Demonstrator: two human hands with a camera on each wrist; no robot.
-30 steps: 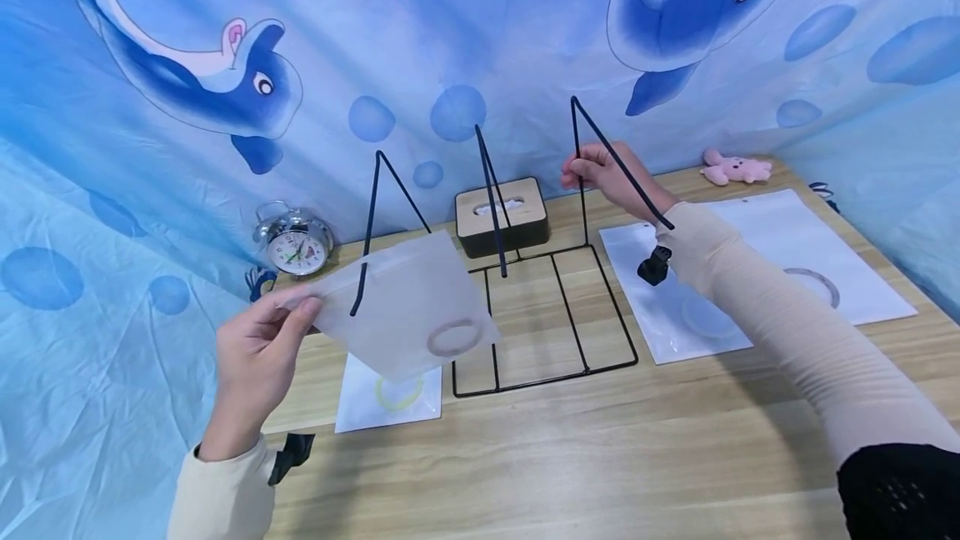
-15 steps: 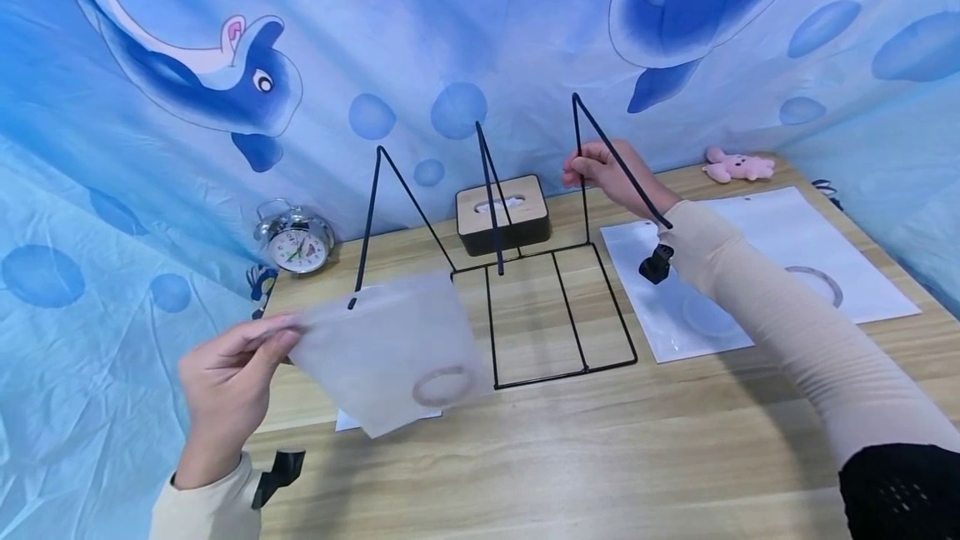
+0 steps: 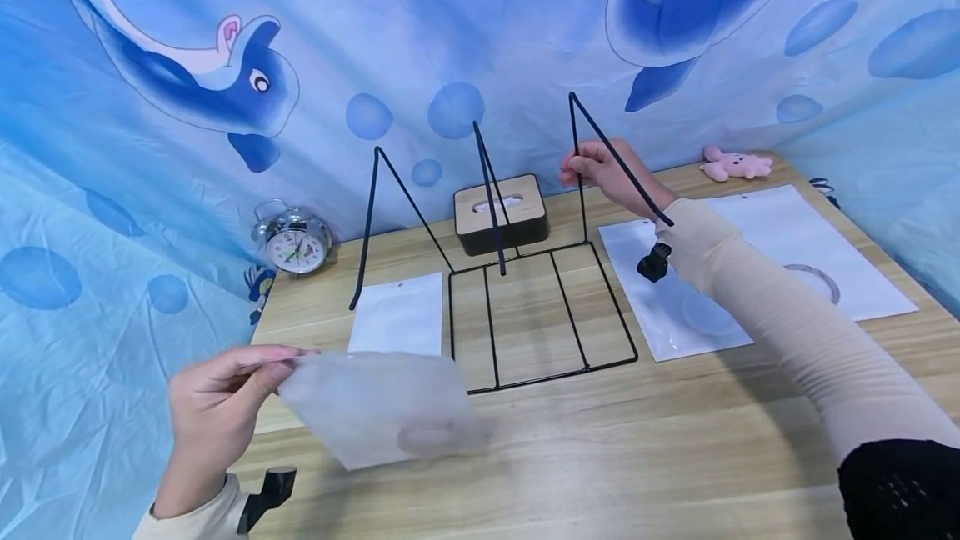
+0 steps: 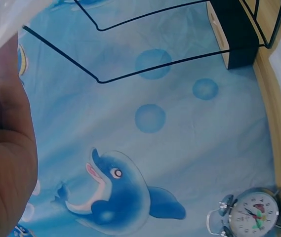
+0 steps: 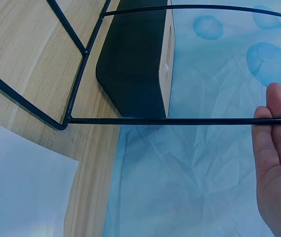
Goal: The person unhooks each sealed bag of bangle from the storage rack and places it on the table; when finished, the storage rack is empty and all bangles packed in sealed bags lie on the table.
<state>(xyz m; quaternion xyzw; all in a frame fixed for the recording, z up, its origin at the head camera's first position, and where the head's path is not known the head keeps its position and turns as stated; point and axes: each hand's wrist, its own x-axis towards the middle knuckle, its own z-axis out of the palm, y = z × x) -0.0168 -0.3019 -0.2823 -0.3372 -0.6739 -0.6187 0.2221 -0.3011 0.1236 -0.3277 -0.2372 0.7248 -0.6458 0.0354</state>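
My left hand (image 3: 213,423) pinches the upper left corner of a frosted translucent plastic bag (image 3: 367,407), between thumb and fingers. The bag hangs over the table's near left part; its lower right, with a round mark, is blurred. In the left wrist view, only part of the bag (image 4: 12,19) shows beside my fingers. A black wire rack (image 3: 566,307) with several tall bent uprights stands mid-table. My right hand (image 3: 618,177) holds the rack's right upright near its rear. In the right wrist view, the upright (image 5: 189,121) crosses my fingers (image 5: 276,101).
Left of the rack lies a small white bag (image 3: 397,315), partly covered by the frosted one. Larger white bags (image 3: 780,232) lie on the right. A tissue box (image 3: 501,223), an alarm clock (image 3: 297,247) and a pink plush toy (image 3: 735,165) stand along the back.
My left hand has drawn the frosted bag down toward me and slightly left, away from the rack's left upright. The small white bag shows more. My right hand has stayed on the rack.
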